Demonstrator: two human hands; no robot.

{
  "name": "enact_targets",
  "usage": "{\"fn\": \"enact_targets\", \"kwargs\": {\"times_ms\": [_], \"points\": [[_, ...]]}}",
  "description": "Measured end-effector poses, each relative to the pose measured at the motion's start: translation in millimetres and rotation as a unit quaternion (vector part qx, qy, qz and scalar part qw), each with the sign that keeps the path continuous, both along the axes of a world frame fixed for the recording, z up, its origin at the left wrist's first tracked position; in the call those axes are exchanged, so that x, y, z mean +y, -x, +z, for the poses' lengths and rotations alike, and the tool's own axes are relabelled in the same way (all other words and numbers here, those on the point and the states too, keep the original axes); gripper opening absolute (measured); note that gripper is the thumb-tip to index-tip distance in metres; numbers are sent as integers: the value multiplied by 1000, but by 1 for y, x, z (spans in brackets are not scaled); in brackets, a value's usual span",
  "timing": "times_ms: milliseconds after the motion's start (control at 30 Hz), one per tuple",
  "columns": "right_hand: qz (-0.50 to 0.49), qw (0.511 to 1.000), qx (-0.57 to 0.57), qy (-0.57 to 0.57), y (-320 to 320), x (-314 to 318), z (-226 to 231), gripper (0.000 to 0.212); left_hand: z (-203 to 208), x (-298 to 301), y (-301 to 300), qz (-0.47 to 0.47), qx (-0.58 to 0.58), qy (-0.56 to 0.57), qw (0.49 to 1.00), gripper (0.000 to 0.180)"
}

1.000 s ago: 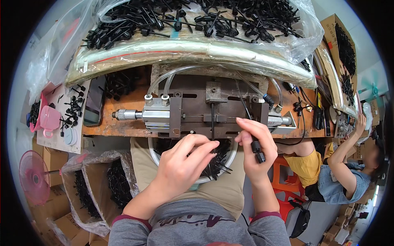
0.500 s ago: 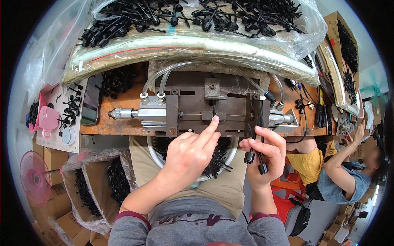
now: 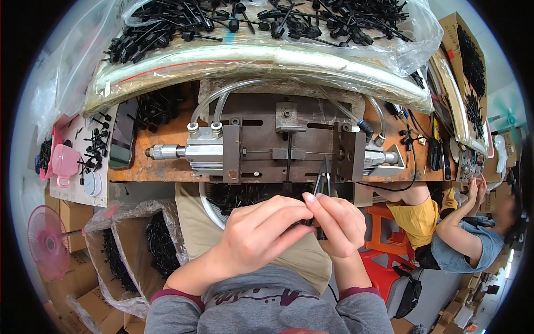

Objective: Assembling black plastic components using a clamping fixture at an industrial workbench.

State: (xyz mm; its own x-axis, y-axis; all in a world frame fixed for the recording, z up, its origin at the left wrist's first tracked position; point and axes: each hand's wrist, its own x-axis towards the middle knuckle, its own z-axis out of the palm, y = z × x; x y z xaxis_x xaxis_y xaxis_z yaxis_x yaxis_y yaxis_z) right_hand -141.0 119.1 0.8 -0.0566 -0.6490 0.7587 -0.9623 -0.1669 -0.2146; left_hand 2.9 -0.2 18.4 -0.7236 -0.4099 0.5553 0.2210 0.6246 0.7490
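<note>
My right hand (image 3: 337, 222) pinches thin black plastic stems (image 3: 319, 183), their tips pointing up and away from me. My left hand (image 3: 261, 234) meets it from the left, fingers curled around the lower ends of black parts that are mostly hidden between the hands. Just beyond, a black stem (image 3: 288, 147) lies across the small centre block of a dark metal fixture (image 3: 256, 114). Silver pneumatic cylinders (image 3: 204, 153) flank the fixture, and a thin rod runs through it from side to side. Below the fixture, partly covered by my hands, a round container (image 3: 210, 209) holds many black parts.
Above the fixture, a wrapped ledge (image 3: 250, 61) carries a plastic-covered heap of black parts (image 3: 278, 22). At left are a pink cup (image 3: 65, 160), a pink fan (image 3: 48, 241) and lined boxes (image 3: 125, 253). A co-worker (image 3: 467, 239) sits at right beside a red stool (image 3: 384, 273).
My left hand has drawn back from the fixture's centre block toward my right hand. My right hand has shifted left and nearer me; a stem now lies across the block.
</note>
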Motion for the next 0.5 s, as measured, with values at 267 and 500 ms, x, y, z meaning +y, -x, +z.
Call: {"fn": "enact_targets", "kwargs": {"times_ms": [267, 500], "points": [[-44, 994, -85, 59, 0, -8, -6, 34, -11, -6, -2, 95, -56, 101, 989, 33], [-37, 993, -96, 56, -3, -4, -7, 28, -33, -9, 9, 142, -124, 285, 940, 21]]}}
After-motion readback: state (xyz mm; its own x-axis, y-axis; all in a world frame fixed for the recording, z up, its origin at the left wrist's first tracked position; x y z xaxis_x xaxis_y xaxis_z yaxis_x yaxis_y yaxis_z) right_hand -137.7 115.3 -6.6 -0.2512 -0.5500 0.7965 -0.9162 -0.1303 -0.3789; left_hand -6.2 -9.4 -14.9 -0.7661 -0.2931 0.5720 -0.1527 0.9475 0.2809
